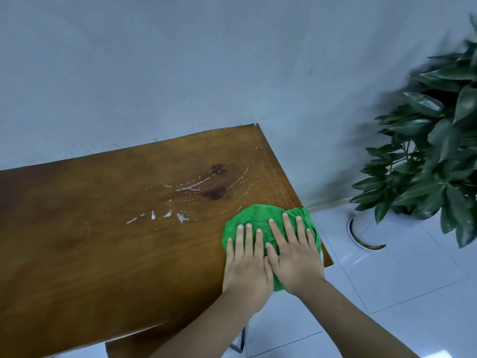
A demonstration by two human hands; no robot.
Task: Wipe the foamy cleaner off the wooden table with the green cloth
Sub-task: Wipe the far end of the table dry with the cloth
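Note:
A green cloth (258,215) lies bunched on the wooden table (90,241) near its right front corner. My left hand (246,264) and my right hand (294,257) rest flat on the cloth side by side, fingers spread, pressing it down. White foamy cleaner (180,217) shows as streaks and dotted trails left of the cloth and further back around two dark knots (215,193) in the wood. Thin dotted lines of foam also run along the table's right edge (273,174).
A pale wall stands right behind the table. A leafy potted plant (426,156) in a white pot (366,228) stands on the white tiled floor to the right. A metal table leg (241,342) shows below the front edge.

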